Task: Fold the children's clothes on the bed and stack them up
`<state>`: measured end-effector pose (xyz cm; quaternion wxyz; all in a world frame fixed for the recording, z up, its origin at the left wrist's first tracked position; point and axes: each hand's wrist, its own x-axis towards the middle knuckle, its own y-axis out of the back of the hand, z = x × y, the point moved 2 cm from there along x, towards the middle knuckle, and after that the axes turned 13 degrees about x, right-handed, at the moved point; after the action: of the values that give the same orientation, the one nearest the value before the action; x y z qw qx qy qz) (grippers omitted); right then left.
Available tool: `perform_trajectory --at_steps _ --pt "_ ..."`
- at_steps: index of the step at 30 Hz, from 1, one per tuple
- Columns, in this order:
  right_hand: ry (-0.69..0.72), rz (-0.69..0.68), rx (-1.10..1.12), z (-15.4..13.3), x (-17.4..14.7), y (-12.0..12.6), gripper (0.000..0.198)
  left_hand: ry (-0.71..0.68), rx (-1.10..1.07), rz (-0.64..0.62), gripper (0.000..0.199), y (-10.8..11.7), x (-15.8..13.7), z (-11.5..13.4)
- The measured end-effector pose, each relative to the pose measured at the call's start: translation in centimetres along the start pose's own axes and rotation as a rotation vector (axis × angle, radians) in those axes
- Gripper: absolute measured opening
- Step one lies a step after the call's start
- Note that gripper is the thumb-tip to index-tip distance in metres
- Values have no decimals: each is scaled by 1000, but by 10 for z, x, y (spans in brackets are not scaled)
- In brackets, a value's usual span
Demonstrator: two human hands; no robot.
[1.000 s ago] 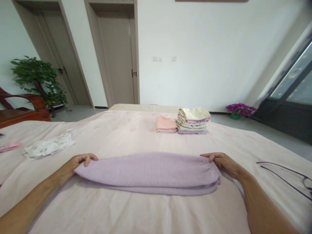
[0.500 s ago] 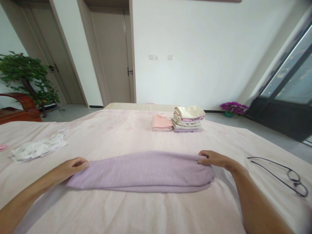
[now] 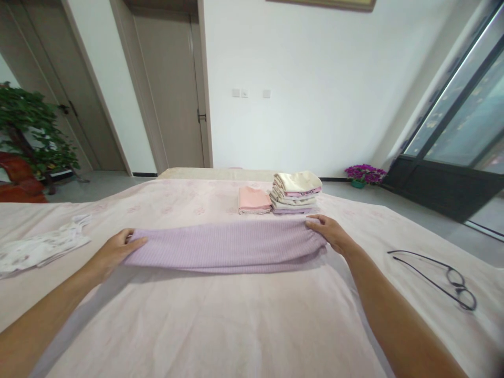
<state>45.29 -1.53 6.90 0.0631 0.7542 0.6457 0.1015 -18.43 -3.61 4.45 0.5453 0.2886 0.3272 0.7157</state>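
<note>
A pair of lilac ribbed pants (image 3: 224, 245), folded lengthwise into a long strip, stretches between my hands above the bed. My left hand (image 3: 118, 251) pinches its left end, thumb on top. At the right end, my right hand (image 3: 327, 231) has the upper corner between thumb and fingers. Just beyond the strip stand a folded peach cloth (image 3: 254, 200) and a stack of folded clothes (image 3: 297, 193), cream on top.
Pale pink bedding (image 3: 220, 325) spreads beneath everything. Black-framed glasses (image 3: 444, 278) lie to the right, and a crumpled white patterned garment (image 3: 43, 245) to the left. Purple flowers (image 3: 364, 175) stand on the floor near the dark glass door.
Both hands have moved forward, away from me, carrying the pants closer to the folded stack. My view has shifted slightly to the right.
</note>
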Motion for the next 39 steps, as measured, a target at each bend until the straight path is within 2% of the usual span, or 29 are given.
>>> perform_trajectory --at_steps 3,5,7,11,15,20,27,34,39 --pt "6 120 -151 5 17 1 42 -33 206 94 59 -16 23 8" --pt "47 191 -252 8 15 3 34 -139 343 202 56 -27 22 16" --pt "124 188 -329 10 6 3 29 -285 380 239 48 -38 9 25" --pt "287 41 -522 15 -24 -3 31 -492 354 90 38 -56 -21 37" --pt "347 9 -645 17 -45 -10 39 -596 384 -29 37 -62 -32 35" --pt "388 -12 -716 22 -51 -19 26 -643 435 2 35 -62 -33 29" --pt "544 44 -555 40 -43 -17 27 -708 421 90 36 -62 -31 22" --pt "632 49 -438 35 -49 -14 24 -624 407 73 39 -57 -28 17" --pt "649 -14 -416 43 -52 -6 21 -614 415 56 37 -54 -30 15"
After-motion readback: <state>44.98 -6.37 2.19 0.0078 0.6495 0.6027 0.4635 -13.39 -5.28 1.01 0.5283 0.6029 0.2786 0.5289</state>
